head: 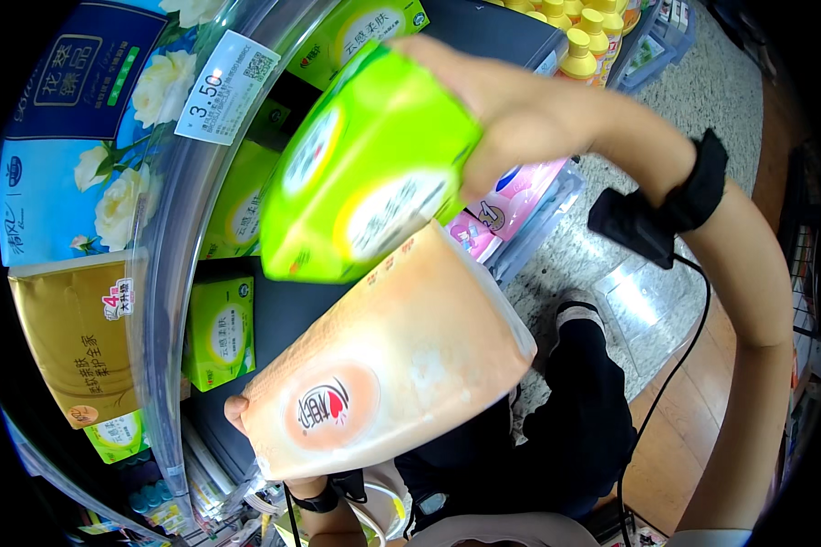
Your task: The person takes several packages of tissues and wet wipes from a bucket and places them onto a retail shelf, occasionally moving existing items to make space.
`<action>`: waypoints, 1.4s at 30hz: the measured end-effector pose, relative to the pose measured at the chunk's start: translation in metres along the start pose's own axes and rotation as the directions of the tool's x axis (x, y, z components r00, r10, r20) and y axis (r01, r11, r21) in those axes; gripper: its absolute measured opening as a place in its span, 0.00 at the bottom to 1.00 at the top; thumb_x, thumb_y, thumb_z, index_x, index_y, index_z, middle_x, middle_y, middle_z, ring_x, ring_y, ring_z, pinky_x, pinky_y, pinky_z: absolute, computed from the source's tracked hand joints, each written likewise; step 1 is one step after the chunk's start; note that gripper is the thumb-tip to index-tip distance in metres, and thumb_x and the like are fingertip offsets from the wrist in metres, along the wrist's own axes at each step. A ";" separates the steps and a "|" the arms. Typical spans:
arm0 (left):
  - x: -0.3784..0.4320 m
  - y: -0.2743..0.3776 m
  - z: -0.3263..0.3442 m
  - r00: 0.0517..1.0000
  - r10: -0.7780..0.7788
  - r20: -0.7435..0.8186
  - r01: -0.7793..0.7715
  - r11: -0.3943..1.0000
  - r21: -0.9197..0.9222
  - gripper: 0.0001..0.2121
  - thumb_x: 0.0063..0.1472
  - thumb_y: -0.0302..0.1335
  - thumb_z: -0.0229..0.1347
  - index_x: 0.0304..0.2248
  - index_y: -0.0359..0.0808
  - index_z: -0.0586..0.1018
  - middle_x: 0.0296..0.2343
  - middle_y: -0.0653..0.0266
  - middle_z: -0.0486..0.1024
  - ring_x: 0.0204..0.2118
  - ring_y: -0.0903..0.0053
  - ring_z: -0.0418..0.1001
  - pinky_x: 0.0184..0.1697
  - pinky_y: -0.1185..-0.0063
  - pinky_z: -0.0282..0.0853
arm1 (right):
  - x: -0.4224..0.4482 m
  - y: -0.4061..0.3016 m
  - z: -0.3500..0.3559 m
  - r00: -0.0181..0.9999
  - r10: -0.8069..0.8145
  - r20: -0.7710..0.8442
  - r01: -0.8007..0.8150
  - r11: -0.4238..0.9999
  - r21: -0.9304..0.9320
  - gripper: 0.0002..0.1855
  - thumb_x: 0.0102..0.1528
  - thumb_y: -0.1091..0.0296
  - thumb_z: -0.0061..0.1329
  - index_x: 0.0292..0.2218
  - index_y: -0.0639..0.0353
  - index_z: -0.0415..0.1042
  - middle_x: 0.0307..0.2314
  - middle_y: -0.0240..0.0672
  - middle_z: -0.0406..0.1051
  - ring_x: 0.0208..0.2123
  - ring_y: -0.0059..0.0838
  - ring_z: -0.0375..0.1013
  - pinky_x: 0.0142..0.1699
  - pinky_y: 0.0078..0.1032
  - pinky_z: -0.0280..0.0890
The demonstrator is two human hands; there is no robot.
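My right hand grips the end of a green tissue pack, tilted and slightly blurred, in front of a shop shelf. Below it, a peach tissue pack is held by my left hand, which shows only a fingertip at the pack's left edge; the rest is hidden behind the pack. The two packs overlap in view; whether they touch I cannot tell. Behind them, more green tissue packs stand on the dark shelf.
A clear shelf edge strip with a price tag curves down the left. Beyond it stand a blue tissue pack and a gold tissue pack. Yellow bottles and pink packs are at upper right. A cable hangs from my right wrist.
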State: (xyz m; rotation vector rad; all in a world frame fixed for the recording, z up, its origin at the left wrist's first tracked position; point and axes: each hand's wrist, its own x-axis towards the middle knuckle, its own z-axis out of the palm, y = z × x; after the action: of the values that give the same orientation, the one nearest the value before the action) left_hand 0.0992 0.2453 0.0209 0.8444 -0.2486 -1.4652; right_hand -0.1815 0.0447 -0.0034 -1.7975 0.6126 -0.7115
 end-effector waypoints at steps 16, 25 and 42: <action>-0.003 -0.008 0.011 0.999 0.037 0.011 -0.036 0.992 -0.125 0.30 0.41 0.45 0.48 0.38 0.27 0.68 0.33 0.49 0.70 0.32 0.62 0.69 0.34 0.69 0.68 | 0.021 0.010 0.039 0.929 -0.314 -0.195 0.243 0.917 -0.315 0.50 0.30 0.72 0.58 0.51 0.67 0.42 0.43 0.53 0.56 0.47 0.47 0.57 0.50 0.30 0.56; 0.000 -0.006 0.007 0.987 0.160 -0.018 -0.161 0.986 -0.032 0.27 0.44 0.44 0.46 0.37 0.27 0.67 0.33 0.51 0.70 0.32 0.66 0.69 0.36 0.71 0.68 | 0.031 0.027 0.023 0.911 -0.399 -0.107 0.323 0.849 -0.418 0.39 0.34 0.73 0.50 0.49 0.69 0.52 0.43 0.53 0.58 0.44 0.43 0.62 0.48 0.30 0.59; 0.009 -0.005 -0.052 0.749 0.561 0.353 -0.595 0.335 0.731 0.26 0.44 0.41 0.52 0.39 0.33 0.63 0.33 0.55 0.67 0.35 0.70 0.67 0.38 0.73 0.66 | 0.084 0.026 -0.079 0.926 -0.080 -0.368 0.015 0.984 -0.176 0.42 0.33 0.68 0.53 0.49 0.70 0.52 0.41 0.51 0.62 0.46 0.42 0.59 0.48 0.26 0.58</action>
State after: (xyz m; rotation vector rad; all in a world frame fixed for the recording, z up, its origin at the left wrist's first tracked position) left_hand 0.1297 0.2558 -0.0215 1.2839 -1.2285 -0.5880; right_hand -0.1815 -0.0728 0.0081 -1.8506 0.9091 -1.0780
